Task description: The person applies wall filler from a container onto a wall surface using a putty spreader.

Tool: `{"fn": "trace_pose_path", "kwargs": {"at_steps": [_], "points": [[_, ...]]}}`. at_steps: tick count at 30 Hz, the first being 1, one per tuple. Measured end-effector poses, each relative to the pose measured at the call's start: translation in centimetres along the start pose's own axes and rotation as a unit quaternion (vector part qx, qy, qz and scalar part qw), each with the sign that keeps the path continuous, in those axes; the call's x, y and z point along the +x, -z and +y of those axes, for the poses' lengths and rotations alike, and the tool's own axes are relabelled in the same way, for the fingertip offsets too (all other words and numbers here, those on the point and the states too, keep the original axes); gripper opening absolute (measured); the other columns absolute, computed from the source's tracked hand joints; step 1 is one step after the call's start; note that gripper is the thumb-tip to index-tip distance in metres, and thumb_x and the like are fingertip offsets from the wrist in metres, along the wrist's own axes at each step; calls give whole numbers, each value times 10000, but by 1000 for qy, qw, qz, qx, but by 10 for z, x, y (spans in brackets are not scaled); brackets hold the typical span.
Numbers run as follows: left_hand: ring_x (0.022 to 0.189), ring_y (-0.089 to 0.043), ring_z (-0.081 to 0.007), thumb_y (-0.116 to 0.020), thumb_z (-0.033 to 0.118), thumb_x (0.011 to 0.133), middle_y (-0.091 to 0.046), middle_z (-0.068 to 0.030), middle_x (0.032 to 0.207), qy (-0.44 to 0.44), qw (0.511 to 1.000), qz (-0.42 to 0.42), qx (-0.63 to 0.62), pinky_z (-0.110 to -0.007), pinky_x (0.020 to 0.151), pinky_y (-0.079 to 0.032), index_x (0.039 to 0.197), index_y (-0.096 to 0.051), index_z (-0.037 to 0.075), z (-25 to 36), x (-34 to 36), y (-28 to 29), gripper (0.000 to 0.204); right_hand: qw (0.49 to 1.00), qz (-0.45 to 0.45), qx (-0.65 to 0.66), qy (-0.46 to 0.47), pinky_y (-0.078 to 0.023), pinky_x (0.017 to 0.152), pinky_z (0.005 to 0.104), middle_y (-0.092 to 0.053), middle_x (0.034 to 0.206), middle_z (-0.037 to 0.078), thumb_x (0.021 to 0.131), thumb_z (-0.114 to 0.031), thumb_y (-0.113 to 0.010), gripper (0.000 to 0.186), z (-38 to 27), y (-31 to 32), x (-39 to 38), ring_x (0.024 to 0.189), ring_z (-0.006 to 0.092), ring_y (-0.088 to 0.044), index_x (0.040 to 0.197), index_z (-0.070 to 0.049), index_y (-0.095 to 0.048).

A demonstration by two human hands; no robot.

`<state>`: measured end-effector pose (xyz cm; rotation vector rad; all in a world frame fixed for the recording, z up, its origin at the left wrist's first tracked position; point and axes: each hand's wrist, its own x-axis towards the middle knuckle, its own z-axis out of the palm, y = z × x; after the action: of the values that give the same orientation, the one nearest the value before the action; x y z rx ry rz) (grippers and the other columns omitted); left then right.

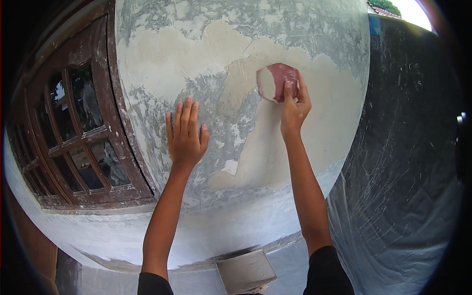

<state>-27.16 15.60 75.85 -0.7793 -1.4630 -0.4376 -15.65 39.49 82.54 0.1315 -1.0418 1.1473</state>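
A patchy grey wall (236, 132) with cream filler over parts of it fills the middle of the head view. My left hand (186, 132) lies flat on the grey area left of centre, fingers extended upward. Higher and to the right, my right hand (295, 110) grips a dark red, many-sided pad (282, 73), which looks like sandpaper, against the cream patch. Its left part shows pale. My thumb is on its front and my fingers are partly hidden behind its right edge.
A paint-spattered brown wooden window (64, 142) is set in the wall at left. A dark, plastic-like sheet (403, 157) hangs at right. Below, a grey square object (246, 270) rests near the wall's foot on a pale floor (113, 282). Foliage and roof tiles show at top right.
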Motion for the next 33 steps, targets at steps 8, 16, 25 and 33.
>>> {"fn": "trace_pose_path", "kwargs": {"at_steps": [8,16,25,33], "points": [[1429,-362,-267,-523,205,921,-432,-78,1515,1,1000,3,-4,-513,1202,-212,1452,-440,92,0,1,-1,549,999,13,-29,11,-478,945,297,-611,1284,132,992,-85,-570,409,-3,-2,-3,1089,179,-609,1394,-20,-535],[1427,-365,-270,-517,217,927,-426,-78,1520,-2,1000,2,2,-514,1200,-213,1458,-431,89,0,0,1,553,1000,-15,-15,-8,-484,921,283,-622,1274,124,988,-85,-577,417,-4,2,-2,1087,171,-610,1399,-31,-534],[1427,-366,-265,-517,215,926,-430,-79,1517,-2,1000,1,8,-514,1199,-214,1458,-430,89,1,0,1,554,988,-27,-111,101,-490,891,289,-642,1221,120,992,-117,-593,406,4,3,0,1039,160,-614,1389,-42,-553],[1432,-358,-268,-514,214,922,-429,-82,1518,0,1000,2,12,-514,1204,-202,1460,-427,86,3,-2,-1,559,1000,13,2,7,-501,845,270,-654,1174,102,993,-125,-595,405,-5,11,10,963,127,-619,1389,-54,-556]]}}
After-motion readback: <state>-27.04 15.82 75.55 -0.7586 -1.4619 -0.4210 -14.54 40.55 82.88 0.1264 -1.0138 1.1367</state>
